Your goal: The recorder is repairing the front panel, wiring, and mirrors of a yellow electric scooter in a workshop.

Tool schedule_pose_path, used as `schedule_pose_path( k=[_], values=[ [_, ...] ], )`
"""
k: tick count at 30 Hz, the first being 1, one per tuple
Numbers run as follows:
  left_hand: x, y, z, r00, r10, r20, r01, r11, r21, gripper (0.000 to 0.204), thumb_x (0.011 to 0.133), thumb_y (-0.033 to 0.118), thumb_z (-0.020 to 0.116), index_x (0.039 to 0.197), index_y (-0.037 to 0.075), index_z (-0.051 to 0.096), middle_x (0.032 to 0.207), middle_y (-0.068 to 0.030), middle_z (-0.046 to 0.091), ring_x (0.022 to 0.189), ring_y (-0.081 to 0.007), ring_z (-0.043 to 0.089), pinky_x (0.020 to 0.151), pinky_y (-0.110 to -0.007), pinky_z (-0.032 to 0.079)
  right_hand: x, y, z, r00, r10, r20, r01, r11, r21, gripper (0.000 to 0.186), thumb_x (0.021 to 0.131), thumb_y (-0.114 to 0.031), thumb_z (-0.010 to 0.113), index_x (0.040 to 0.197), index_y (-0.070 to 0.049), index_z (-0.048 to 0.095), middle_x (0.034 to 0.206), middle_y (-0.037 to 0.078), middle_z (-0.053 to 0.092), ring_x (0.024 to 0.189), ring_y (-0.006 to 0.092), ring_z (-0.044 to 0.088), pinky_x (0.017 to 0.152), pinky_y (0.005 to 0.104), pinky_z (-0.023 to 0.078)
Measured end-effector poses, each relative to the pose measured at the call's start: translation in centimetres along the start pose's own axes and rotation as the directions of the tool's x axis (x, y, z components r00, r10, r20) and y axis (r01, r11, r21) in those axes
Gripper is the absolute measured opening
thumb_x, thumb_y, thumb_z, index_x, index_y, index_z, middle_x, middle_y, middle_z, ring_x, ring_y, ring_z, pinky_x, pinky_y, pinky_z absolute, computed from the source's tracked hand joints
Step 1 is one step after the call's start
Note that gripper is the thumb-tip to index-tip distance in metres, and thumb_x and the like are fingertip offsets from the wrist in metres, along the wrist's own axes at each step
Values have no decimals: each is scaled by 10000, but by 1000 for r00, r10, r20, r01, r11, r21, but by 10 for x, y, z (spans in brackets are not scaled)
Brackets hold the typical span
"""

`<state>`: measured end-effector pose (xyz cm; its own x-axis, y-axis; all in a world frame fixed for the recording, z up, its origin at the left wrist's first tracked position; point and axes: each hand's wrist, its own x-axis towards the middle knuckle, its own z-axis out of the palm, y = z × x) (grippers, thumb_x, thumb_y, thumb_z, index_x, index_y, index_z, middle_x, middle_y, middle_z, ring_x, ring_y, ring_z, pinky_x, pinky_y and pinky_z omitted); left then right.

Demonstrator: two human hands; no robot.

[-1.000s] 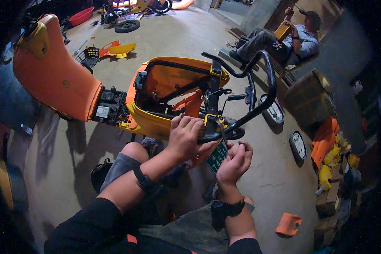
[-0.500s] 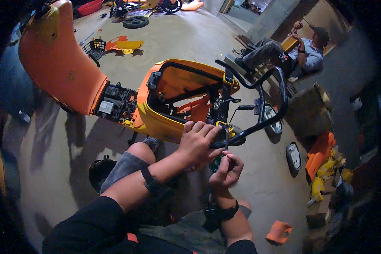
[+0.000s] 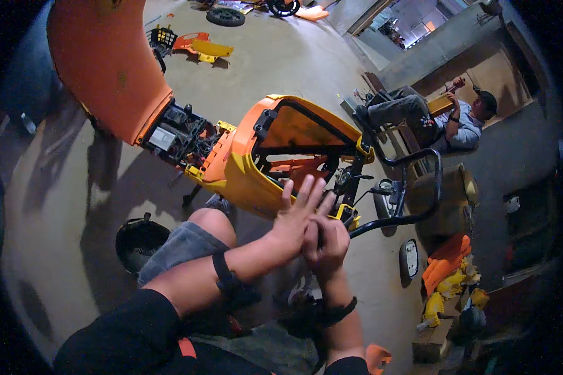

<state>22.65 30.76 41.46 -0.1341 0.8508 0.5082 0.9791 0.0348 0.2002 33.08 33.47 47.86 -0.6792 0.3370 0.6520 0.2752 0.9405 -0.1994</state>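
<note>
In front of me is a scooter body with yellow and orange panels [image 3: 247,181], its seat opening framed in black. A bent black tube rack [image 3: 436,187] juts out at its right end. My left hand [image 3: 292,222] is held up before the near side of the body, fingers extended and spread. My right hand [image 3: 329,242] is closed, with curled fingers up against the left palm. Whatever lies between its fingers is hidden. Just beyond both hands sits a yellow bracket [image 3: 349,215] at the foot of the rack.
An orange panel [image 3: 109,69] rises at the left, beside exposed black electrical parts [image 3: 178,134]. A black round container [image 3: 141,242] stands by my left knee. Orange and yellow parts [image 3: 447,265] are piled at the right. A person [image 3: 460,122] sits at the far right holding a yellow box.
My right hand has come up and left against my left palm, away from the rack's lower bend. The thin dark rod at its fingertips no longer shows. The view has shifted.
</note>
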Motion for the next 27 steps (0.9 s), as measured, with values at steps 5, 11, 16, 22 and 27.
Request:
schedule_pose_path(
  k=[5,11,16,22,27],
  values=[
    [3,-17,-5,993,-57,98,42,988,146,653,861,368,613,1453,109,516,1480,-95,453,1455,-324,313,1185,-598,102,49,3,24,970,240,-32,-241,970,-34,157,980,-148,630,1002,4,666,805,160,709,655,326,687,595,390,536],
    [7,-18,-10,990,-57,131,46,996,81,544,792,335,682,1300,147,638,1230,-32,562,1242,-251,445,1126,-505,178,57,-17,30,836,527,-153,-523,850,68,242,1022,-236,597,1041,-2,655,820,152,713,718,292,698,660,377,545],
    [3,-23,0,997,-52,49,52,999,9,530,761,358,701,1250,159,661,1164,-25,565,1242,-239,435,1118,-495,188,80,2,40,877,480,-11,-479,876,56,240,1020,-200,589,1127,6,650,1048,171,701,976,248,677,875,379,521],
    [7,-24,-10,999,-12,-52,12,1000,-15,346,779,314,700,1071,133,648,1053,-56,582,1140,-239,513,1081,-506,239,109,54,6,737,618,274,-674,643,363,235,1051,-116,563,1224,8,664,1075,63,700,954,131,635,880,269,505],
    [7,-24,-11,998,-13,-67,9,998,-55,257,814,242,661,1050,142,648,1008,-34,588,1103,-223,534,1075,-484,262,112,87,-11,773,585,246,-634,731,252,213,1024,-100,619,1206,-10,684,977,28,709,850,82,614,777,257,504]
  ],
)
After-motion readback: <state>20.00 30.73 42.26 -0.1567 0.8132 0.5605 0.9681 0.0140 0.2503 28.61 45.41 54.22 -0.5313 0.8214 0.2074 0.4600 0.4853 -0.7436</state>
